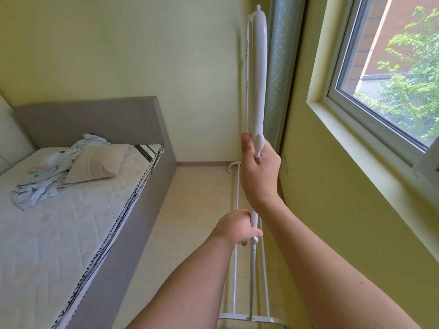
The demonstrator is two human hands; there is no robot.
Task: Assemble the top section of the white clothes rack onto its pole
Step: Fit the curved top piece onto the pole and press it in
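The white top section (259,74) of the clothes rack runs away from me toward the far wall, ending in a small knob beside the curtain. My right hand (259,172) is wrapped around it at the swelling midway along. My left hand (237,227) grips the near end of the same white bar, just above a round knob (255,239). Below the knob the thin upright pole (251,279) drops to the rack's base (247,318) on the floor. How the bar meets the pole is hidden by my left hand.
Two thin white rails (236,257) of the rack base run along the tiled floor toward a far foot (234,166). A grey bed (133,210) with a pillow and crumpled cloth fills the left. The curtain (279,74) and the window (389,74) stand close on the right.
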